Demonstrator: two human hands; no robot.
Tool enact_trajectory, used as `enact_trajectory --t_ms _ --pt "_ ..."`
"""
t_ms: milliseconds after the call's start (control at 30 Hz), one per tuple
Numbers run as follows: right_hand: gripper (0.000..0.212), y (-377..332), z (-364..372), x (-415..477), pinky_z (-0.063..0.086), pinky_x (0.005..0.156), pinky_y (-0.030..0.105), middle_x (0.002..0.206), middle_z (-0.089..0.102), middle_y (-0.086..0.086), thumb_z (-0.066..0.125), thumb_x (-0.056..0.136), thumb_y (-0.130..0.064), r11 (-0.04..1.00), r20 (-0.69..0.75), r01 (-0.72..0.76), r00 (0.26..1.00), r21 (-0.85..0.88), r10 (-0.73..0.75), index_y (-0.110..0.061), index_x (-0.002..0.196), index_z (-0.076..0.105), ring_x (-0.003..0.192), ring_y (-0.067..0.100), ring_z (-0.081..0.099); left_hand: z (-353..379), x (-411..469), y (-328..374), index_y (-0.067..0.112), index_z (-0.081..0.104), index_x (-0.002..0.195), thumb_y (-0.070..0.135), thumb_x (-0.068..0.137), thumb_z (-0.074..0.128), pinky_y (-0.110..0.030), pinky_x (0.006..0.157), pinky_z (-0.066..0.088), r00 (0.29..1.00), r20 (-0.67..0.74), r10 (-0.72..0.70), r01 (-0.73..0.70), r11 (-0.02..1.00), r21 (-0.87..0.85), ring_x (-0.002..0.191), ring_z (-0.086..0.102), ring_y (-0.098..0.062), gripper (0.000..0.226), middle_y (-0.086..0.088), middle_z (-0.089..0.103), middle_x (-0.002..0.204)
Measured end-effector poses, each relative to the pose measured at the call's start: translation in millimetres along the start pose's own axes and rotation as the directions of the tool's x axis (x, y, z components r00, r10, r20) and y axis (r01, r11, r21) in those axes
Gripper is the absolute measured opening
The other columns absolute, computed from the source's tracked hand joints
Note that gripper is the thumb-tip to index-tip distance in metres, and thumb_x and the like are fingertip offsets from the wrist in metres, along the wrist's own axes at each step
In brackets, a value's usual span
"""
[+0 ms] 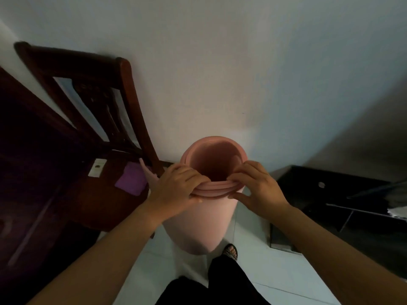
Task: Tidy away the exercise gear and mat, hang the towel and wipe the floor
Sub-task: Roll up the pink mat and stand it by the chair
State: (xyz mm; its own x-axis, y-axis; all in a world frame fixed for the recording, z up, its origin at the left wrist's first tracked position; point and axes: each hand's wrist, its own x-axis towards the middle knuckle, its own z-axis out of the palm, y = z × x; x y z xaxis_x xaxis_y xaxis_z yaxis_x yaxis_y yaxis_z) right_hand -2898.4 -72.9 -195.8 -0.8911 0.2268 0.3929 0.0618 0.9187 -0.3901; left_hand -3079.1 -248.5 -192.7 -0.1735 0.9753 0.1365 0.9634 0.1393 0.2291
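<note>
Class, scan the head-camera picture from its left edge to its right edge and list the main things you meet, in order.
In order: chair back → purple cloth → left hand → rolled pink mat → right hand → black cabinet.

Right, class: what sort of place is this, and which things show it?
Probably a room in a home: a dark wooden chair by a plain wall, a pale tiled floor, and a rolled pink mat held upright.
</note>
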Motion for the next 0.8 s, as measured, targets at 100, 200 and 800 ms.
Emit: enact_trajectory --t_ms 100,200,800 --pt "0.044 19 19 10 0.054 0.075 0.035 0.102 0.064 0.004 0.085 0.061 -0.027 1.0 0.026 0.01 1.0 0.002 -0.011 -0.014 0.1 0.068 0.105 0.02 0.047 23 12 -21 0.038 0.049 0.112 0.046 0.065 0.073 -0.055 0.091 0.041 1.0 -0.012 -0.008 0.008 0.999 -0.033 0.1 0.057 -0.015 0.053 0.013 0.064 0.102" --pt "0.043 35 43 21 0.052 0.076 0.032 0.101 0.065 0.003 0.086 0.06 -0.027 1.0 0.037 0.009 0.999 0.005 -0.009 -0.015 0.097 0.07 0.105 0.018 0.047 39 22 -33 0.027 0.054 0.105 0.034 0.053 0.087 -0.035 0.088 0.04 0.988 -0.117 0.097 -0.102 0.994 -0.032 0.09 0.058 -0.014 0.061 0.007 0.067 0.093" --pt "0.043 149 269 67 0.052 0.076 0.034 0.099 0.066 0.006 0.086 0.059 -0.025 0.989 0.02 -0.145 0.989 0.003 0.144 -0.011 0.096 0.07 0.104 0.02 0.047 224 81 -210 0.034 0.055 0.103 0.041 0.068 0.067 -0.059 0.097 0.035 0.997 0.08 -0.014 0.017 0.999 -0.028 0.097 0.056 -0.018 0.038 0.011 0.064 0.096"
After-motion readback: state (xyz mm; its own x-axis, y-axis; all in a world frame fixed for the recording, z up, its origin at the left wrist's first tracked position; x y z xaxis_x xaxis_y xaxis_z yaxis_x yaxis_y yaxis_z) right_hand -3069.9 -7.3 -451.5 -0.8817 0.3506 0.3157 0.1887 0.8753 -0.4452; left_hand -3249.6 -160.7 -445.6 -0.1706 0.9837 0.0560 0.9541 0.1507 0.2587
